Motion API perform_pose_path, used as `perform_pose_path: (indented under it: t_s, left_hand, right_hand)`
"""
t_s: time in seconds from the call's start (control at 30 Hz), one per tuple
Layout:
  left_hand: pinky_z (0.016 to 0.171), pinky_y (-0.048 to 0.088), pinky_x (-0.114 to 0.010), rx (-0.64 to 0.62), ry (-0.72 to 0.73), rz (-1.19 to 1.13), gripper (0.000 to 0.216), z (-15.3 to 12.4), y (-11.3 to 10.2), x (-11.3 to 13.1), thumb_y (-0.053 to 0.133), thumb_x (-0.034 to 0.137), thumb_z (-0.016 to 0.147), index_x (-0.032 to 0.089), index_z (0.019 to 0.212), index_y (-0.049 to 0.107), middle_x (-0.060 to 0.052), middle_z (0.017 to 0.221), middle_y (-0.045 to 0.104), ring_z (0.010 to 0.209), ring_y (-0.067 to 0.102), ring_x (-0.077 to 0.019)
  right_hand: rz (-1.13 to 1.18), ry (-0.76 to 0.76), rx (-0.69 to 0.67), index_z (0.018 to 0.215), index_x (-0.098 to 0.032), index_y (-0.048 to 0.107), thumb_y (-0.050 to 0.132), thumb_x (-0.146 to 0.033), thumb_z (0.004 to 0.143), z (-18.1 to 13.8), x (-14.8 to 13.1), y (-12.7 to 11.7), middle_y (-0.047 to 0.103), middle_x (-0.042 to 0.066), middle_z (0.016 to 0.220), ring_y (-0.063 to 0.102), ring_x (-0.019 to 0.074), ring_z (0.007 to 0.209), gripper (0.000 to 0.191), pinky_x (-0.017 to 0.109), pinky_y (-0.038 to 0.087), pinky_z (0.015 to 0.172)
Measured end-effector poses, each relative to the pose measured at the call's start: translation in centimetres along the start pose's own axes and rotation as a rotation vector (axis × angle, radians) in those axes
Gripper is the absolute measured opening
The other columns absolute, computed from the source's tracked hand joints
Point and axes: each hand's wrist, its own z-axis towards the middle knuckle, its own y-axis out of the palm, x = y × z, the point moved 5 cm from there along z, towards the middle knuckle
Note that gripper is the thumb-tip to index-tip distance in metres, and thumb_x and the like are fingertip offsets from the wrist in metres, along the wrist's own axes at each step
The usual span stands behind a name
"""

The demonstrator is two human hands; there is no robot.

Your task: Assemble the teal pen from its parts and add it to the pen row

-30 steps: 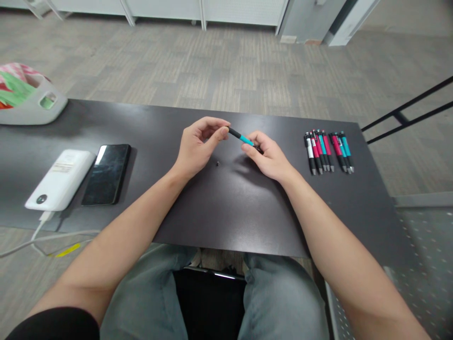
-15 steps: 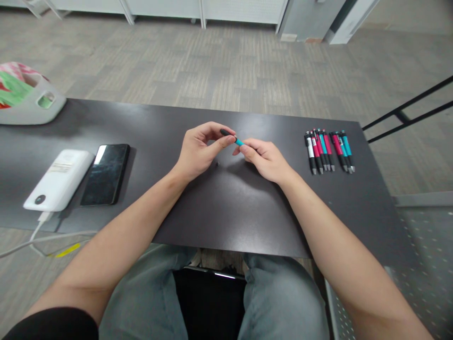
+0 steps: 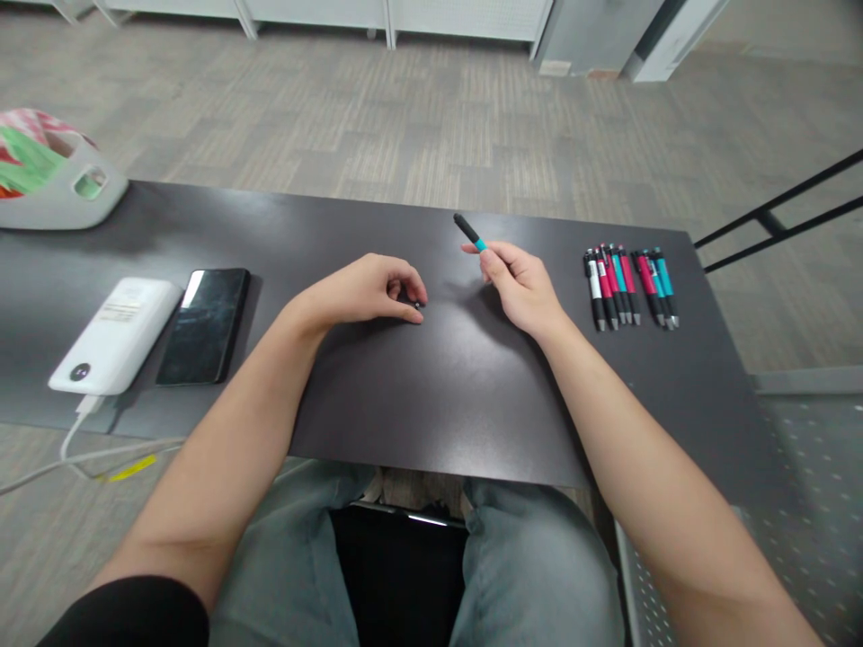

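Observation:
My right hand is closed on a teal and black pen, which points up and to the left above the dark table. My left hand rests low on the table with its fingertips pinched on a tiny dark part lying there. The two hands are apart. A row of several red, teal and white pens lies to the right of my right hand.
A black phone and a white power bank with a cable lie at the left. A grey basket with coloured cloth sits at the far left corner. Black rails stand beyond the table's right edge.
My left hand let go of the pen's black end and dropped to the table onto the small part. My right hand lifted the pen up and to the right.

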Motion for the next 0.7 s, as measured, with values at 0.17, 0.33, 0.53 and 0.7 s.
perform_pose_path:
  t_s: [0.17,0.33,0.53,0.7]
  left_hand:
    - [0.057,0.05,-0.03,0.229,0.01,-0.179,0.051,0.8,0.1,0.5,0.117,0.075,0.076,0.029,0.087,0.097,-0.003,0.074,0.083,0.061,0.067,-0.018]
    - [0.092,0.072,-0.035,0.569,0.013,-0.56,0.071,1.3,-0.1,0.5,0.129,0.071,0.055,0.024,0.096,0.095,-0.011,0.107,0.096,0.097,0.09,-0.0253]
    - [0.096,0.072,-0.031,0.581,-0.013,-0.654,0.07,1.3,0.4,0.6,0.132,0.066,0.049,0.025,0.093,0.098,-0.009,0.105,0.098,0.097,0.092,-0.0223]
    - [0.095,0.071,-0.029,0.573,0.007,-0.658,0.067,1.1,0.4,1.1,0.132,0.066,0.048,0.026,0.092,0.099,-0.007,0.102,0.098,0.095,0.09,-0.0204]
  right_hand:
    - [0.04,-0.021,-0.011,0.123,-0.033,0.077,0.075,-0.102,0.106,-0.1,0.2,0.4,0.061,-0.003,0.082,0.06,0.0249,0.079,0.071,0.044,0.056,0.087]
    - [0.059,-0.04,-0.08,0.115,-0.032,0.072,0.085,-0.097,0.102,-0.3,-0.7,0.9,0.067,-0.001,0.085,0.062,0.025,0.08,0.067,0.044,0.059,0.089]
    - [0.07,-0.077,-0.06,0.112,-0.032,0.075,0.086,-0.098,0.101,-0.3,-0.8,0.7,0.068,-0.001,0.084,0.061,0.0242,0.079,0.068,0.044,0.058,0.087]
    - [0.081,-0.069,-0.045,0.11,-0.032,0.076,0.092,-0.099,0.095,-0.2,-0.6,0.7,0.067,-0.001,0.083,0.059,0.0241,0.078,0.07,0.045,0.058,0.086]
